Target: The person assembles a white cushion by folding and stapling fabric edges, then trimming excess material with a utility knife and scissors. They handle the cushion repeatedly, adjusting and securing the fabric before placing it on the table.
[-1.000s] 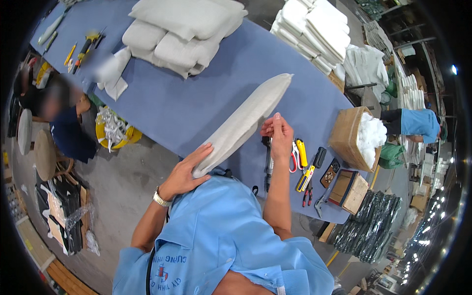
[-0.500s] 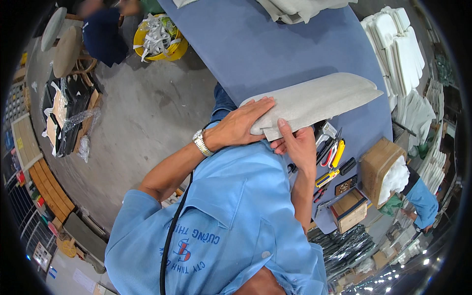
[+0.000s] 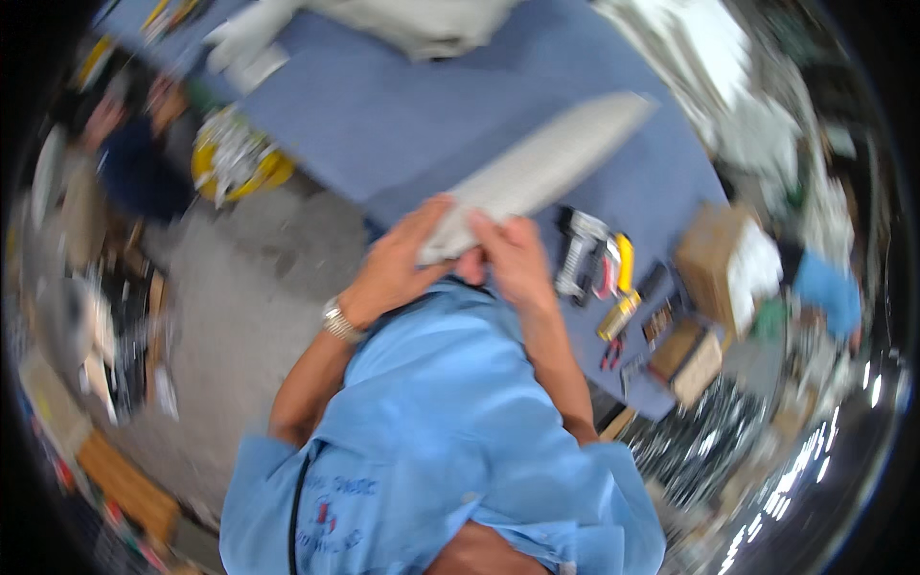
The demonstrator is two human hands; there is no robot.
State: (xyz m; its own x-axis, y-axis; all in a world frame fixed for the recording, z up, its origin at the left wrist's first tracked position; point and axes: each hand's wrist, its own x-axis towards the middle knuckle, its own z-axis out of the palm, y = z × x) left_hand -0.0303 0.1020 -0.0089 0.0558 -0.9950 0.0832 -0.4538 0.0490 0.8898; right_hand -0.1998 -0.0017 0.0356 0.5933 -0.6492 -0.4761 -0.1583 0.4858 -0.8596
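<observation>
A long, light grey fabric-covered pad [image 3: 546, 158] slants away from my waist over the blue-grey table [image 3: 383, 115], blurred by motion. My left hand [image 3: 402, 251], with a metal watch on its wrist, holds the left side of the near end. At the right of that same end, my right hand [image 3: 513, 251] grips the fabric, thumb on top and fingers curled beneath. Both hands are close together just in front of my blue shirt. The fabric between and under the fingers is mostly hidden.
Hand tools, among them a yellow-handled one [image 3: 625, 264], lie right of my right hand. Beyond them stand a small box [image 3: 690, 356] and a carton [image 3: 714, 254] with white stuffing. Grey fabric [image 3: 422, 24] lies at the far edge. A yellow basket [image 3: 240, 172] and another person [image 3: 144, 168] are at left.
My view has turned and blurred. The pad has swung to point more steeply away from me and looks narrower. My left hand has gone from lying flat on top to holding its side.
</observation>
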